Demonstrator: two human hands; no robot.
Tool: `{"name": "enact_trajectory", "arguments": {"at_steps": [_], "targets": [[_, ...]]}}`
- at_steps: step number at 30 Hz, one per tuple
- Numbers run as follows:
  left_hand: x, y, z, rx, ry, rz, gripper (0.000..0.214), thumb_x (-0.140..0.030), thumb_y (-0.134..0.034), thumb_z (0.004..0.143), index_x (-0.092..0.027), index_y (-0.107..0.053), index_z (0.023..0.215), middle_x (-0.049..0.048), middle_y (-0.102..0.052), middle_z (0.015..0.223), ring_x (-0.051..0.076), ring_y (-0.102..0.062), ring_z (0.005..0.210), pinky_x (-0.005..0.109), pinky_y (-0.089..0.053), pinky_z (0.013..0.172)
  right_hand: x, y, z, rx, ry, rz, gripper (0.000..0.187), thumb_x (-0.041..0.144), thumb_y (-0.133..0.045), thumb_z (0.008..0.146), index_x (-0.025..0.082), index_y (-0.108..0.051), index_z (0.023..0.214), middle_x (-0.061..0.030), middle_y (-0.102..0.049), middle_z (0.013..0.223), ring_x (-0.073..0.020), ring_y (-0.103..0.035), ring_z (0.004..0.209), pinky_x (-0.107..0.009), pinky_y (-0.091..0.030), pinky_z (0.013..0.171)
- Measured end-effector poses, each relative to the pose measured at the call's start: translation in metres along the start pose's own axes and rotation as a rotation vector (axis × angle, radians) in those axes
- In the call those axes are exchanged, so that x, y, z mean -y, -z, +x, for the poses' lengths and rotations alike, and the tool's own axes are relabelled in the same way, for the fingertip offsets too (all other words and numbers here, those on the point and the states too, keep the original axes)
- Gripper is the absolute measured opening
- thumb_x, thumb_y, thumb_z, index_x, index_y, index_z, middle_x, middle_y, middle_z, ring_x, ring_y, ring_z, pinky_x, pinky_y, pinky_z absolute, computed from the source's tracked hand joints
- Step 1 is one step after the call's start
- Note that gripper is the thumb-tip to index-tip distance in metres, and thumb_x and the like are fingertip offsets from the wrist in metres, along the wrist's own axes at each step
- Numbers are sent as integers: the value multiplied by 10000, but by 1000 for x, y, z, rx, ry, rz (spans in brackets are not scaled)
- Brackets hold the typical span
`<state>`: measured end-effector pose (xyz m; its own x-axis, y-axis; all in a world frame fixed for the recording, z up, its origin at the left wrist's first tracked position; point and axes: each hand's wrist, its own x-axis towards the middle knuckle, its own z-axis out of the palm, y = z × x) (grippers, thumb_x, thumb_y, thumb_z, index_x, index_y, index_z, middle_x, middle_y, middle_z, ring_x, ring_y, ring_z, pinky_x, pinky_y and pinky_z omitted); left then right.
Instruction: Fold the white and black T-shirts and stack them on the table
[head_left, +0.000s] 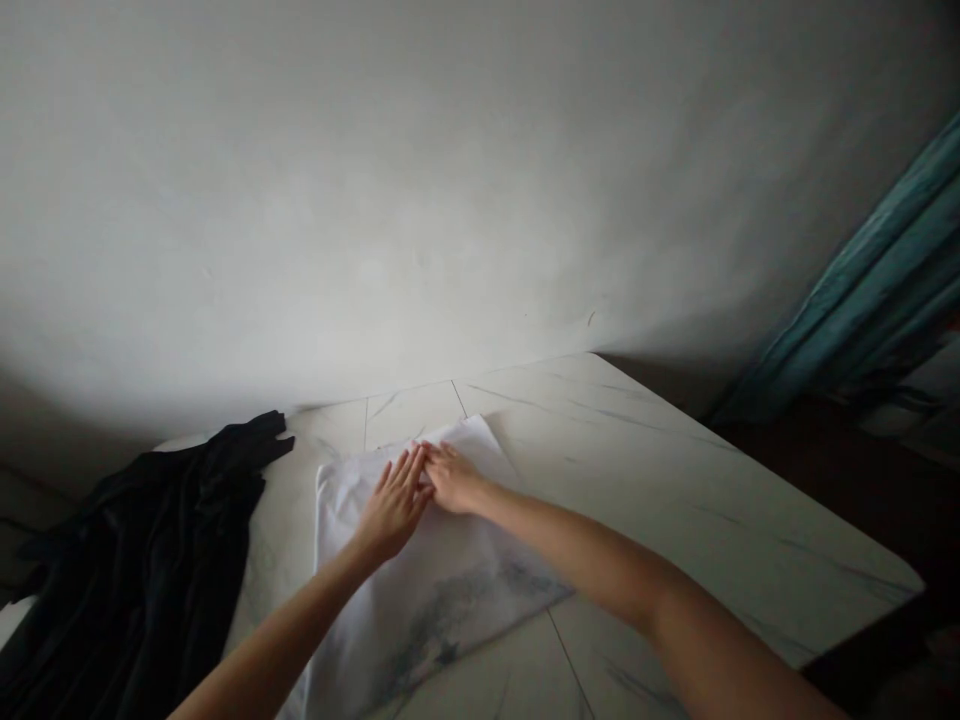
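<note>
A white cloth (pixel 420 600) with a grey print lies flat on a white marble-look table (pixel 675 480). Both of my hands rest on its far part, side by side and touching. My left hand (pixel 395 505) lies flat with fingers stretched out. My right hand (pixel 452 477) presses palm down on the cloth beside it, fingers extended toward the left. Neither hand holds anything.
A black garment (pixel 142 570) lies heaped at the table's left side. A plain white wall (pixel 450 200) stands directly behind the table. A teal curtain (pixel 877 290) hangs at the right, with dark floor below the table's right edge.
</note>
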<state>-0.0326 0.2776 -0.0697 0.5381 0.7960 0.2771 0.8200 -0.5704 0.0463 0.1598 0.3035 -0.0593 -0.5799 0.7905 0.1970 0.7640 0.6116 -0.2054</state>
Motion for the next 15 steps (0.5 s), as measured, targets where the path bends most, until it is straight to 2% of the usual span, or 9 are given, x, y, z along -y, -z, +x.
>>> {"name": "enact_trajectory", "arguments": {"at_steps": [1,3,5,6,7,8,10,13,15], "targets": [[5,-4,-5,23,-20,-13,594,-458,-247,1002,-219,-203,1544,71,-310,1573,202,-235,1464,413,-251,1172,1,-6,-4,28,64,12,555,396,-443,978,170,-380,1481,-112,-339,1551,-211,-258,1445,-409,-187,1188],[33,-2,-20,82,43,16,571,-479,-269,992,-273,-268,1525,62,-309,1574,239,-248,1460,468,-265,1157,-20,0,-17,73,23,-5,537,459,-433,983,272,-379,1483,-50,-268,1586,-212,-218,1459,-417,-156,1193],[64,11,-34,134,248,108,538,-475,-291,983,-292,-378,1481,95,-348,1554,336,-307,1426,599,-276,1105,-53,22,-27,110,-282,-60,511,468,-402,996,331,-359,1486,-35,-214,1604,-250,-215,1459,-489,-173,1173],[74,19,-38,137,372,171,534,-462,-303,980,-260,-428,1458,135,-378,1532,387,-340,1398,660,-266,1073,-67,34,-28,113,-399,-78,527,461,-390,999,274,-364,1491,-105,-227,1594,-321,-236,1446,-586,-176,1139],[76,27,-39,121,478,233,538,-444,-315,977,-210,-462,1439,179,-402,1507,427,-362,1372,703,-248,1049,-73,44,-28,92,-527,-109,543,451,-375,1003,202,-381,1485,-169,-247,1576,-363,-237,1438,-636,-159,1117],[70,33,-39,89,539,284,549,-427,-325,974,-155,-476,1427,215,-415,1488,450,-370,1357,724,-222,1043,-71,50,-27,50,-614,-140,560,446,-371,1002,144,-396,1473,-212,-260,1561,-381,-232,1435,-649,-144,1113],[37,36,-37,6,496,311,585,-421,-328,974,-82,-447,1435,240,-402,1488,439,-346,1375,695,-186,1084,-43,49,-25,-43,-606,-169,581,442,-384,996,85,-413,1453,-232,-266,1553,-359,-206,1448,-600,-114,1145],[-32,27,-52,-39,152,163,657,-498,-305,976,-131,-280,1520,152,-349,1544,332,-281,1436,565,-212,1151,28,22,-47,-57,-263,-70,612,495,-395,980,131,-386,1473,-151,-260,1576,-274,-198,1463,-520,-111,1185],[-61,20,-82,-26,-49,84,688,-529,-331,967,-188,-186,1547,99,-306,1572,277,-245,1458,497,-214,1173,58,4,-81,-51,-110,-11,628,515,-371,981,156,-347,1495,-120,-265,1579,-246,-196,1465,-511,-119,1191]]}}
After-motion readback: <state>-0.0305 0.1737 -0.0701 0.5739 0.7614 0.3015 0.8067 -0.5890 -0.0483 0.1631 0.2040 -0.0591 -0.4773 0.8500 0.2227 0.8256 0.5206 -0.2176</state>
